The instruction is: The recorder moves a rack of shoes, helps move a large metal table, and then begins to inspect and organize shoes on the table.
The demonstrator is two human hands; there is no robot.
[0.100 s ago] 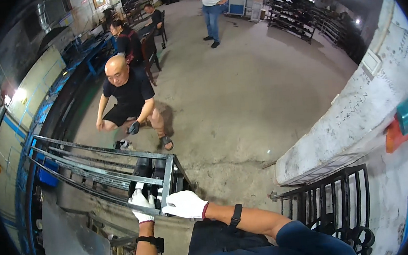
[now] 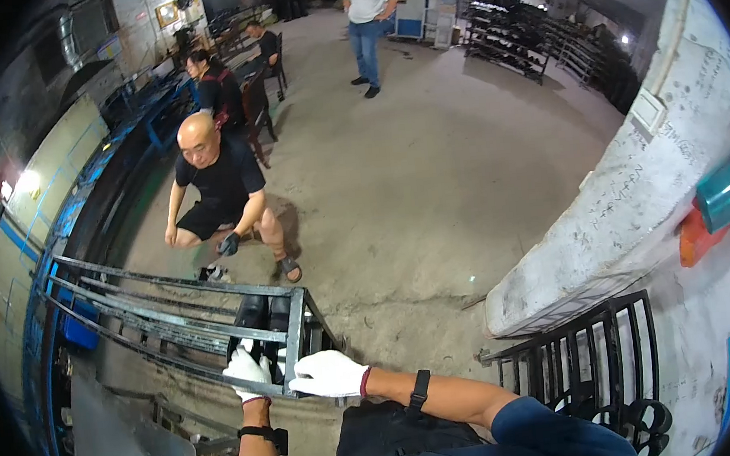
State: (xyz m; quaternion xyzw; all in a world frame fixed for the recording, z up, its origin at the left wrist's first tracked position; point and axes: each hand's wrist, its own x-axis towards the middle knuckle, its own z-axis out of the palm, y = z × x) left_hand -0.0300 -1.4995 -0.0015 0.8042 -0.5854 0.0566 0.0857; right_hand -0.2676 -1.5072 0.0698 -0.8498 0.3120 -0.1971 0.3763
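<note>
Left hand: the white-gloved left hand [image 2: 247, 373], lower centre-left of the frame, reaches in at the near end of the rack, beside the dark footwear; whether its fingers grasp anything, I cannot tell.
Right hand: the white-gloved right hand [image 2: 330, 374], lower centre, lies against the rack's near corner; I cannot tell whether its fingers close round the bar.
Metal rack: the long barred metal rack [image 2: 294, 325] runs from lower centre toward the left edge.
Dark footwear: the dark footwear [image 2: 253, 311] sits inside the rack's near end, lower centre-left, partly hidden by a crossing bar and the left glove.
Beyond the rack: a squatting person [image 2: 218, 180], left of centre, wears a dark glove [image 2: 229, 244] and blocks part of the floor behind the rack.
Lower left: a blue bin [image 2: 81, 327] shows behind the bars; a grey metal sheet [image 2: 133, 452] lies below.
Lower right: a black barred frame [image 2: 610, 354] stands against the wall.
Right edge: a teal bucket [image 2: 725, 199] is above an orange bag [image 2: 698, 240].
Top centre: a standing person [image 2: 367, 19] faces the room.
Upper right: shelving [image 2: 505, 38] carries dark items.
</note>
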